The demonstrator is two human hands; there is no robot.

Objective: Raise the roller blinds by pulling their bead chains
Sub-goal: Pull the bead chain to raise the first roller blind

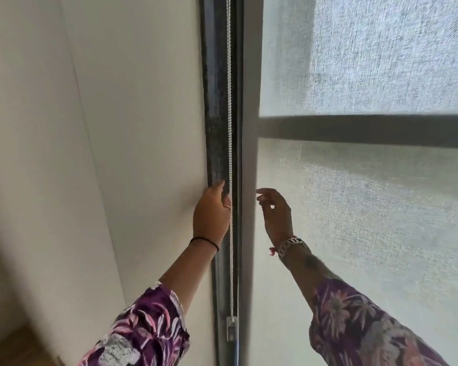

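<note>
A white bead chain [230, 101] hangs straight down the dark window frame [216, 114], between the wall and the blind. My left hand [211, 212] is raised beside it, its fingers curled around the chain at about mid-height. My right hand [275, 215] hovers to the right of the chain, fingers spread and holding nothing, in front of the grey translucent roller blind [368, 207]. The blind hangs down over the whole window. A dark horizontal window bar [368, 129] shows through its fabric.
A small white chain holder [232, 329] fixes the chain's lower loop to the frame. A plain white wall [103, 154] fills the left side. A strip of wooden floor [8, 350] shows at the bottom left.
</note>
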